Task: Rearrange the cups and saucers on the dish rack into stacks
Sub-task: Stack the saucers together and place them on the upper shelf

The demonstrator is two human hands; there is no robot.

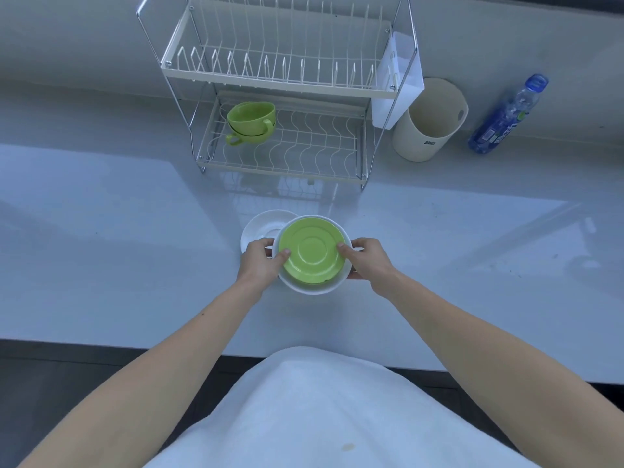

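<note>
A green saucer (pixel 311 252) lies on a white saucer (pixel 312 288), and I hold this stack over the counter with both hands. My left hand (pixel 261 265) grips its left rim and my right hand (pixel 368 260) grips its right rim. Another white saucer (pixel 261 226) rests on the counter just behind and to the left, partly hidden by the stack. Two green cups (pixel 250 123) sit nested on the left of the lower shelf of the wire dish rack (pixel 287 163).
The rack's upper shelf (pixel 277 84) has bare plate slots, with a white cutlery holder (pixel 398 82) on its right side. To the right stand a cream container (pixel 430 121) and a blue-capped water bottle (pixel 506 116). The counter's front edge (pixel 135 346) runs near my body.
</note>
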